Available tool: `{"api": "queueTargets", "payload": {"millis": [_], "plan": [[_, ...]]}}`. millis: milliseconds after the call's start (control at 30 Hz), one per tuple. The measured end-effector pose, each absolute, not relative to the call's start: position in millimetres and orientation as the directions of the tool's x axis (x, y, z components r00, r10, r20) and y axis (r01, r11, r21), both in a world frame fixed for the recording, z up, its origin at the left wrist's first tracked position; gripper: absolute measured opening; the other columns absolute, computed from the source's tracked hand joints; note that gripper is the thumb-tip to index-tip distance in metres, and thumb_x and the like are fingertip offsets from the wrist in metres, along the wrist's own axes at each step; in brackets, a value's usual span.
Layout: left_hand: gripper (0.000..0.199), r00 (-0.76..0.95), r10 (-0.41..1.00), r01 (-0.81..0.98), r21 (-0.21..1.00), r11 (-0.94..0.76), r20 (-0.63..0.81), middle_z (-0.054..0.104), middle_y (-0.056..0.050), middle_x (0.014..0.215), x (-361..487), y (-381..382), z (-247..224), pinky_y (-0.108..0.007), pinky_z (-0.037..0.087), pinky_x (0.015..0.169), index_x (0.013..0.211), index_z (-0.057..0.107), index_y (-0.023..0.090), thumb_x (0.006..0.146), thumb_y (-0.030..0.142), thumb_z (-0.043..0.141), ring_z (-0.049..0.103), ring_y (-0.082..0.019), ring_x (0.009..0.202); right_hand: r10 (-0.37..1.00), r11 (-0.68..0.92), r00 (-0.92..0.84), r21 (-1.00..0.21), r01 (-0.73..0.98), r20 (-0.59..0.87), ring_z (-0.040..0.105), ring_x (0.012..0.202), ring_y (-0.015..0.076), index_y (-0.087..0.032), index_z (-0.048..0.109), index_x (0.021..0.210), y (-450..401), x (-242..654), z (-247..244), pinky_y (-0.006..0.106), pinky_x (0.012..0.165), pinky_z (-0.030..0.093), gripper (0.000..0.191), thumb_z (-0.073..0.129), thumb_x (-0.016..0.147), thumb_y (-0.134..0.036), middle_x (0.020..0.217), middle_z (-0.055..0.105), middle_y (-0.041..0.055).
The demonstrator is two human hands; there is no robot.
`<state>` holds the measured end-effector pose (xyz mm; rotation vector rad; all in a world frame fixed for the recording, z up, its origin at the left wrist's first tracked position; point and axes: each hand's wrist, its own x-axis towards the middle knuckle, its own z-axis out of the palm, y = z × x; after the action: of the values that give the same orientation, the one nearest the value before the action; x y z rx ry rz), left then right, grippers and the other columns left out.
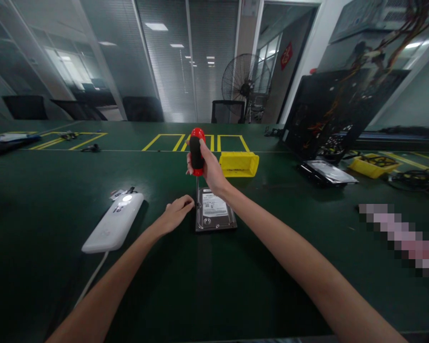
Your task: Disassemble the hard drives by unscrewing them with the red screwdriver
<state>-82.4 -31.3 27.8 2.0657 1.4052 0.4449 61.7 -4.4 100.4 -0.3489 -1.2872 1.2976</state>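
Note:
A hard drive with a white label lies flat on the green table. My right hand is wrapped round the red and black handle of a screwdriver, held upright, its shaft pointing down at the drive's left edge. The tip is too small to make out. My left hand rests beside the drive's left side, fingers bent together near the shaft; whatever they may pinch is hidden.
A yellow bin lies behind the drive. To the left is a white power bank with a cable. A black computer case, another drive and a second yellow bin stand at the right. Yellow tape marks the table's back.

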Motion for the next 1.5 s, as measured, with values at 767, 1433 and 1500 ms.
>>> {"api": "queueTargets", "payload": {"millis": [767,1433,1500], "plan": [[0.023,0.429,0.896,0.662,0.634,-0.399,0.115,0.056,-0.006,0.100,-91.9,-29.6,36.4,-0.036,0.044,0.081,0.101,0.060,0.018,0.086,0.027,0.044,0.054,-0.020,0.094,0.839,0.371,-0.150,-0.752,-0.545,0.523,0.043,0.049,0.0066,-0.019,0.055,0.096,0.4,51.1,111.8,0.022,0.045,0.036,0.056,0.034,0.082,-0.069,0.067,0.050,-0.0013],[0.028,0.495,0.865,0.700,0.554,-0.451,0.080,0.057,-0.005,0.108,-93.7,-35.4,42.1,-0.038,0.042,0.085,0.105,0.059,0.022,0.086,0.040,0.050,0.053,-0.022,0.101,0.794,0.555,0.014,-0.715,-0.425,0.608,0.037,0.043,0.0046,-0.022,0.053,0.101,4.8,83.2,138.6,0.020,0.040,0.030,0.059,0.026,0.084,-0.070,0.065,0.047,-0.0031],[0.025,0.519,0.850,0.685,0.550,-0.478,0.092,0.055,-0.004,0.109,-93.6,-36.0,42.0,-0.040,0.039,0.090,0.105,0.059,0.023,0.087,0.037,0.051,0.052,-0.021,0.102,0.805,0.553,0.029,-0.730,-0.402,0.593,0.038,0.043,0.0042,-0.021,0.053,0.097,1.8,107.4,147.7,0.019,0.039,0.030,0.056,0.028,0.084,-0.069,0.065,0.046,-0.0036]]}}
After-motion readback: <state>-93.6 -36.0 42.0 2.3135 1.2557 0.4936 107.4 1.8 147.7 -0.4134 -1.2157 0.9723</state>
